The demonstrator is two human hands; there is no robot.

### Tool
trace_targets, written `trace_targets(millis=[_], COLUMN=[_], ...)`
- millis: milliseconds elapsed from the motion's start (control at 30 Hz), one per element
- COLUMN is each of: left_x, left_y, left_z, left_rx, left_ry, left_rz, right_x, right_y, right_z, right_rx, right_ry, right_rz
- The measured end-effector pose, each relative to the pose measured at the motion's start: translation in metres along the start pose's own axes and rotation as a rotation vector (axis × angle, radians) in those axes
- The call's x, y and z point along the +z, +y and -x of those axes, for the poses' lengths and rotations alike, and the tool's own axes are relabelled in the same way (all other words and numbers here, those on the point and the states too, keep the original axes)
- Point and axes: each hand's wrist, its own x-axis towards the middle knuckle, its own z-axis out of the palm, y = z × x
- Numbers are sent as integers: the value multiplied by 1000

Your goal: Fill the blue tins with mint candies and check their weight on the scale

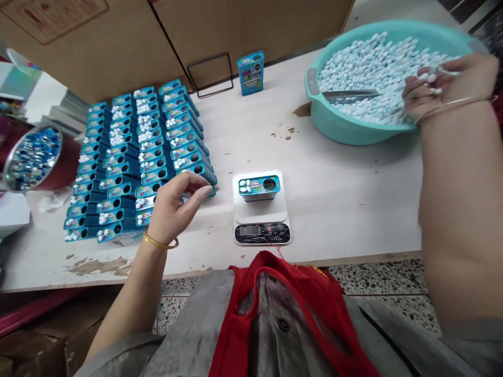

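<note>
My right hand (448, 86) is above the right side of a turquoise basin (353, 128), its bent fingers holding several small white candies (428, 77). Pale candies (365, 63) fill the basin. At the near end of the rightmost row of blue tins (188, 131), my left hand (176, 201) curls its fingers, thumb and index tips close together. Blue tin edges show around them; whatever they grip is hidden. In front of me, a blue tin (259, 186) stands on a white digital scale (260, 212), with a few white candies beside the round hole in its top.
A metal scoop (349, 94) lies in the basin. Behind the scale stand a printed blue tin (250, 73) and a black wire frame (212, 76), before cardboard boxes (251, 26). At left, a round container (58, 167) holds shiny blue pieces. The table edge (314, 263) runs in front of me.
</note>
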Motion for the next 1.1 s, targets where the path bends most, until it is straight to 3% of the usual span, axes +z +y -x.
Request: trace_targets(millis=[100, 200, 333, 433, 500, 600, 700, 767, 933, 1000, 1100], left_x=[12, 26, 40, 44, 43, 43, 52, 65, 97, 97, 87], left_y=[-12, -14, -10, -7, -5, -5, -11, -17, -19, -11, 5], left_z=[15, 20, 18, 14, 10, 3, -3, -7, -19, -24, -29], left_rx=[-65, -46, 65, 154, 215, 297, 295, 260, 210, 314, 585], left_ry=[-35, -61, -45, 1, 25, 4, -62, -96, -100, -97, -32], left_rz=[82, 78, 39, 35, 25, 10, 7, 43, 157, 26, -289], right_x=[-6, -4, 1, 10, 20, 38, 56, 66, 85, 89, 91], right_y=[-7, -12, -30, -54, -70, -85, -94, -99, -114, -119, -124], right_z=[4, 10, 39, 85, 125, 184, 231, 252, 267, 265, 259], right_rx=[209, 387, 278, 306, 502, 805, 1014, 1080, 1166, 1201, 1232], right_ry=[-20, 3, -206, -336, -352, -484, -689, -766, -620, -557, -456], right_rz=[-360, -692, -528, -548, -774, -1094, -1191, -1253, -1345, -1391, -1455])
